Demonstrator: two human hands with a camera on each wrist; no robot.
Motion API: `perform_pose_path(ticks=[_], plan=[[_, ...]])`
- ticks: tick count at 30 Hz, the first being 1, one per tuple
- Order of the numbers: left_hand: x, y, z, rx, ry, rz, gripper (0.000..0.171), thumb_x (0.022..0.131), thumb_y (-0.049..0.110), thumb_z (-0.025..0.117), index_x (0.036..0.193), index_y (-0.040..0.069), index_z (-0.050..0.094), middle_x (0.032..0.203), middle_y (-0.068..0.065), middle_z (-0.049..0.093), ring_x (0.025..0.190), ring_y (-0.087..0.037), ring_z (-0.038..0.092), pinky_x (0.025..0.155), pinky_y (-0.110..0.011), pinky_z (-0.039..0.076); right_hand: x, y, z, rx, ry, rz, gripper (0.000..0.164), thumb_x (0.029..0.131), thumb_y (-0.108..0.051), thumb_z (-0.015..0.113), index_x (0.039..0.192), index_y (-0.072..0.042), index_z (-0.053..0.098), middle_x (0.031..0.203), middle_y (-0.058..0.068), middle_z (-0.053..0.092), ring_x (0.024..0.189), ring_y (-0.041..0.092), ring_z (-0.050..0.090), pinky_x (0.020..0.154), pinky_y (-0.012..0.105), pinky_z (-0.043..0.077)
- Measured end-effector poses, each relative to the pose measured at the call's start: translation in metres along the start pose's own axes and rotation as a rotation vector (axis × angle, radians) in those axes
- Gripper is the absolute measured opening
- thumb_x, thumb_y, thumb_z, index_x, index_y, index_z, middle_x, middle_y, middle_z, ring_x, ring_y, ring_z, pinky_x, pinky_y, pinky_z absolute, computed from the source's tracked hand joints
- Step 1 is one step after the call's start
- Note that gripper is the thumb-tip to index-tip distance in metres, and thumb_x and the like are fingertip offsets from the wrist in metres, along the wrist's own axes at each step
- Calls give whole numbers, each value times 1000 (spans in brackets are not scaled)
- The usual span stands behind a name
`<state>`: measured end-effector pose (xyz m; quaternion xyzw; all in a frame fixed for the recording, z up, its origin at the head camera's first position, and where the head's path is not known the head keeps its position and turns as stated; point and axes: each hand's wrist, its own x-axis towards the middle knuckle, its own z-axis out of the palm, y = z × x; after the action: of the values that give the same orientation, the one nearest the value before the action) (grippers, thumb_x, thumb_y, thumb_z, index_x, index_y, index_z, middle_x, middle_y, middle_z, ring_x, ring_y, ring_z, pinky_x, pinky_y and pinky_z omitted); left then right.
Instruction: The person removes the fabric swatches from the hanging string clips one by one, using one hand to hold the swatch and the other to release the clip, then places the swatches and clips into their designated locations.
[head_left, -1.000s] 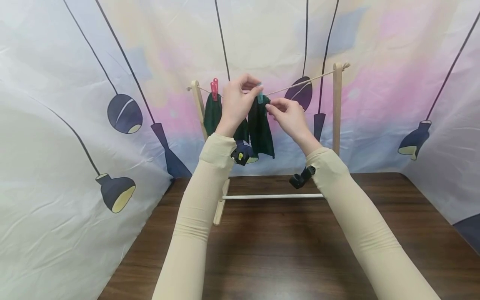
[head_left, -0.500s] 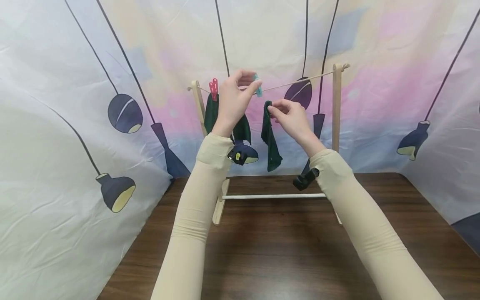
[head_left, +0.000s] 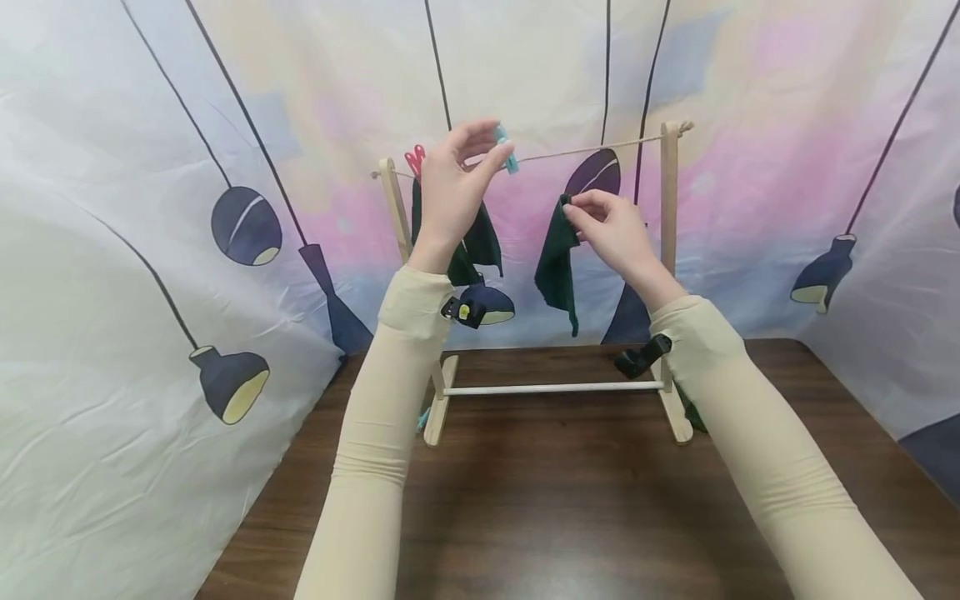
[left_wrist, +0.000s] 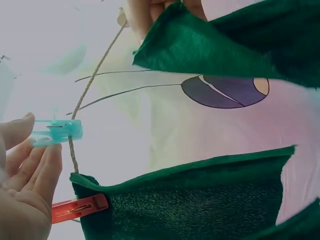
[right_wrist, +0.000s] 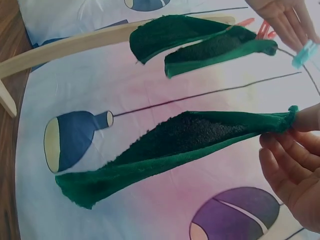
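1. Left hand (head_left: 452,190) pinches the blue peg (left_wrist: 62,128) right where it crosses the line (head_left: 577,151); can't tell if it's clipped.
2. Right hand (head_left: 618,237) has the loose cloth (head_left: 557,254) by its top end, fingers (right_wrist: 272,162) pinched together.
3. Cloth hangs lengthwise down from there, below the line, right of the peg. Right hand's nearer, obviously.

Brown table (head_left: 555,517) bears wooden rack (head_left: 555,388); teal item (head_left: 423,420), green cloth (head_left: 692,413) beside it.
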<state>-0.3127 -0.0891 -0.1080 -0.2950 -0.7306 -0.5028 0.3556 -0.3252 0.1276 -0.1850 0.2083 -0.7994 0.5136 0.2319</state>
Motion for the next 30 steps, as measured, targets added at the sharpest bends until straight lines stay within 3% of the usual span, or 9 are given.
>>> perform_pose_path(ticks=[8,16,24,30], plan=[[-1,6,-3,-50,11,41,35,93,14,74,125,1,67,115,-11,70,109,-14,67,95,-25,52,-7,1,-25,-3,41,25,38,102,-33,60,123,-2,66,116,17,70,81,8,66,82,25,54],[0,10,-6,-64,44,121,29,94,11,72,120,-2,68,110,-12,71,104,-14,68,92,-28,54,-11,-4,-47,45,87,39,39,101,-30,62,123,2,66,109,7,70,81,8,62,77,18,53],[-1,17,-12,-128,88,81,27,93,7,73,118,-3,69,112,-13,70,105,-16,66,94,-27,53,-15,1,-67,67,111,48,35,100,-28,63,121,0,67,100,-4,68,81,9,61,77,17,52],[-3,17,-25,-75,135,62,28,92,8,74,118,-1,70,113,-10,71,106,-14,66,94,-26,53,-21,5,-84,35,132,81,37,100,-31,63,123,-2,66,101,-6,68,79,6,61,75,16,49]])
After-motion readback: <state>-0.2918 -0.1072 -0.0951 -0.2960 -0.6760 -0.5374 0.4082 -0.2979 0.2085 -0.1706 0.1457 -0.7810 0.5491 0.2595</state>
